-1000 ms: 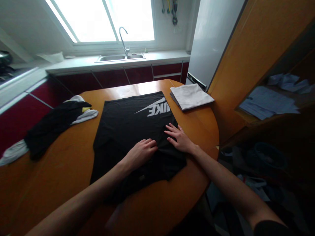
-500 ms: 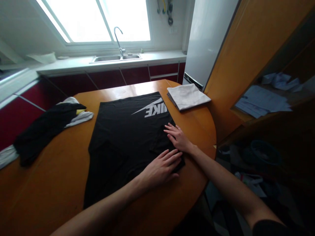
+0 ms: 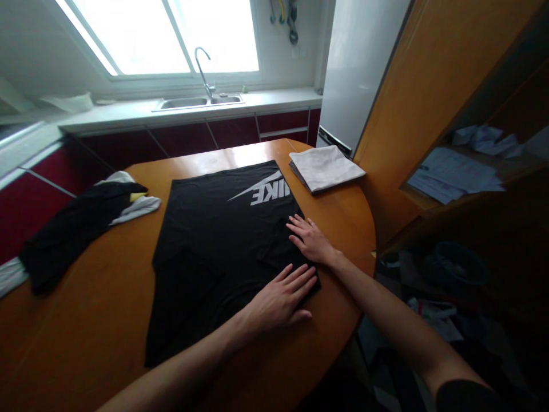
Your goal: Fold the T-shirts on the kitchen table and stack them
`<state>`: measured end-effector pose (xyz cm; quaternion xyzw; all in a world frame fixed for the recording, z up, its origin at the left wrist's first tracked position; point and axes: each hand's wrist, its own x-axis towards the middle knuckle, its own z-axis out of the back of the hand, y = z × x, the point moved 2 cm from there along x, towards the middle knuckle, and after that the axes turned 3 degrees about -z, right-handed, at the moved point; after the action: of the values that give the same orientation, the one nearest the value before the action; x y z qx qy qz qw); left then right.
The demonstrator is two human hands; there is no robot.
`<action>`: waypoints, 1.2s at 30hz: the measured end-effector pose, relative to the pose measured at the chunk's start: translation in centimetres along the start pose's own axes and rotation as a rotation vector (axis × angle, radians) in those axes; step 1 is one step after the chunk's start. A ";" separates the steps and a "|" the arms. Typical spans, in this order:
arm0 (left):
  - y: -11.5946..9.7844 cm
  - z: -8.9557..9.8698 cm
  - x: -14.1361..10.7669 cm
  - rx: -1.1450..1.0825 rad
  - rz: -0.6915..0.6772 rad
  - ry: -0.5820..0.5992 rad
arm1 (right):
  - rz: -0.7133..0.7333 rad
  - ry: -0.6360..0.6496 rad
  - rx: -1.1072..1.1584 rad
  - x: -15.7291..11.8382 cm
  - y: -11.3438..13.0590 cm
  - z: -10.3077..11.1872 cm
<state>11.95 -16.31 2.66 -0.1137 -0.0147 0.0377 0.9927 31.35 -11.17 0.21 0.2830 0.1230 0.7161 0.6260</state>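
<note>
A black T-shirt (image 3: pixel 210 234) with a white printed logo lies spread on the wooden table (image 3: pixel 103 320), its right side folded inward. My left hand (image 3: pixel 281 297) rests flat on the shirt's near right part, fingers stretched out and slightly apart. Just beyond it, my right hand (image 3: pixel 314 241) lies on the shirt's right edge with its fingers spread. Neither hand grips the cloth. Part of the near edge of the shirt is hidden behind my left forearm.
A folded light-grey cloth (image 3: pixel 328 169) sits at the table's far right. Crumpled black and white clothing (image 3: pixel 81 229) lies at the left. Beyond the table are a counter with a sink (image 3: pixel 184 103) and a fridge (image 3: pixel 364 68). Papers (image 3: pixel 454 174) fill a shelf at right.
Both hands stay on the shirt, with only slight shifts of the fingers; the left thumb is a little farther from its fingers. The whole view has moved slightly.
</note>
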 end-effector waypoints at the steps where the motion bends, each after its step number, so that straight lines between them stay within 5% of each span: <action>1: 0.0 0.0 0.0 0.002 0.004 -0.001 | -0.020 -0.028 0.014 0.1 -0.2 0.2; 4: -0.2 -0.1 -0.1 0.003 0.012 -0.025 | -0.084 -0.104 0.026 0.2 -0.9 0.7; 10: -0.6 -0.6 -0.2 -0.008 0.018 -0.016 | -0.093 -0.015 -0.039 0.1 -1.6 0.7; 16: 0.7 2.0 -0.5 0.024 0.110 -0.090 | -0.275 -0.260 0.012 0.0 -3.4 1.9; 19: 3.0 2.6 -1.0 0.080 0.266 -0.135 | -0.232 -0.174 -0.034 -0.1 -3.2 1.9; 24: 5.9 0.7 -2.1 0.112 0.421 -0.140 | -0.133 0.057 -0.165 -0.4 -1.7 1.1; 28: 6.3 0.0 -2.5 0.100 0.446 -0.118 | -0.182 0.003 -0.151 -0.4 -1.6 1.3; 36: 8.5 4.2 -5.6 -0.010 0.552 -0.193 | -0.211 -0.067 -0.084 -0.4 -2.2 1.4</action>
<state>5.60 -7.52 4.67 -0.1141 -0.0775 0.3169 0.9384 34.01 -11.35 0.09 0.2659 0.1010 0.6409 0.7130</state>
